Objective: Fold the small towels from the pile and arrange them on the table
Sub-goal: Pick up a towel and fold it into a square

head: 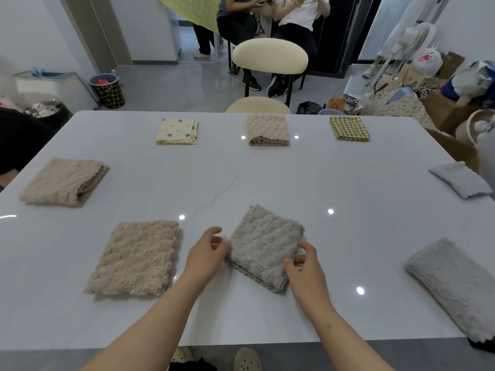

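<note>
A folded grey towel (265,247) lies tilted on the white table (267,178) in front of me. My left hand (209,253) is at its left corner, fingers loosely curled and just touching the fabric. At the towel's near right edge, my right hand (305,266) rests with thumb and forefinger loosely bent on top. Other folded towels lie around: a beige one (139,258) at near left, a beige one (64,180) at far left, a dotted one (178,131), a beige one (267,129), a green checked one (349,128), a pale grey one (460,179) and a grey one (452,285).
A cream chair (269,56) stands at the table's far side, with seated people (294,20) behind it. Bags and boxes (428,100) crowd the floor at the right. A waste basket (108,89) sits at the back left.
</note>
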Available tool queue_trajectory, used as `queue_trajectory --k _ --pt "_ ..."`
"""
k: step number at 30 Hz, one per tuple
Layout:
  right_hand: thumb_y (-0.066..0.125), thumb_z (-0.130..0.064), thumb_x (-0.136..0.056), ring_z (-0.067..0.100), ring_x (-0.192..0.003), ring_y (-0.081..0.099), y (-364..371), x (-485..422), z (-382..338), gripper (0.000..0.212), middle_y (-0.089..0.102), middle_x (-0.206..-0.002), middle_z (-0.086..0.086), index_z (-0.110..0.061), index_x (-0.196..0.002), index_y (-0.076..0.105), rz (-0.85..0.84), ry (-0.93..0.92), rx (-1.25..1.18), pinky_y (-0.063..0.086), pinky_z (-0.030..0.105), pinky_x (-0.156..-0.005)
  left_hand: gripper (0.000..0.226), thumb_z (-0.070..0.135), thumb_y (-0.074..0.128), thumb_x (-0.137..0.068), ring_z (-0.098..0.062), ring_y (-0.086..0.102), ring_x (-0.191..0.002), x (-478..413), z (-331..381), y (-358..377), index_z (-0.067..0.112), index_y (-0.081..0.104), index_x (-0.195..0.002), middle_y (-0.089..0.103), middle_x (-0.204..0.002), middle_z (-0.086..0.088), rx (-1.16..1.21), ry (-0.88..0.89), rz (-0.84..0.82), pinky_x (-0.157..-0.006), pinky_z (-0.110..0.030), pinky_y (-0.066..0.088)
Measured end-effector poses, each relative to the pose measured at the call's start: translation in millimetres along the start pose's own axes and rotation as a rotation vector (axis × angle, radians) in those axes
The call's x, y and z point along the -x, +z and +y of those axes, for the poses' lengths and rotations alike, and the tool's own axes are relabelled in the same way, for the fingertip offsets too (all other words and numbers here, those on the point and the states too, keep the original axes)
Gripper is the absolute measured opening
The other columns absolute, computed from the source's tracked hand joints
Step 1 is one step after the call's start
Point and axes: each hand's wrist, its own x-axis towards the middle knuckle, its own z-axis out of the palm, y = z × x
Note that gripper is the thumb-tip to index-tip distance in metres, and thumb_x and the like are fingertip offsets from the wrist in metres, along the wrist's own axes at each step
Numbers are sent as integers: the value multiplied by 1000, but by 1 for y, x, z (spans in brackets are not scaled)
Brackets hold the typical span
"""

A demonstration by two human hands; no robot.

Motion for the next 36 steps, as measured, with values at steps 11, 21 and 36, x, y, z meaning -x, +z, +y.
queue_trajectory --k 11,21,36 --pt "47 -24 -94 13 -97 50 -20 -10 12 50 44 -119 -1 -23 -140 28 66 35 48 42 25 -74 39 22 53 -90 -17 53 -97 13 17 26 17 42 -128 50 -112 2 -106 -17 -87 -75 -27 42" --pt "50 -22 -93 7 -83 49 -39 -13 19 41 48 -110 -1 -20 -133 39 99 56 31 39 20 -65 52 17 62 -85 -17 53 -94 16 21 52 18 39 -132 47 -92 8 -91 28 -201 -85 -31 48" --pt "52 -23 -92 9 -81 55 -36 -21 15 36 52 -94 -11 -20 -127 44 46 46 42 44 25 -65 32 12 63 -84 -12 53 -77 2 13 45 21 51 -112 53 -84 5 -27 -11 -174 -65 -18 44"
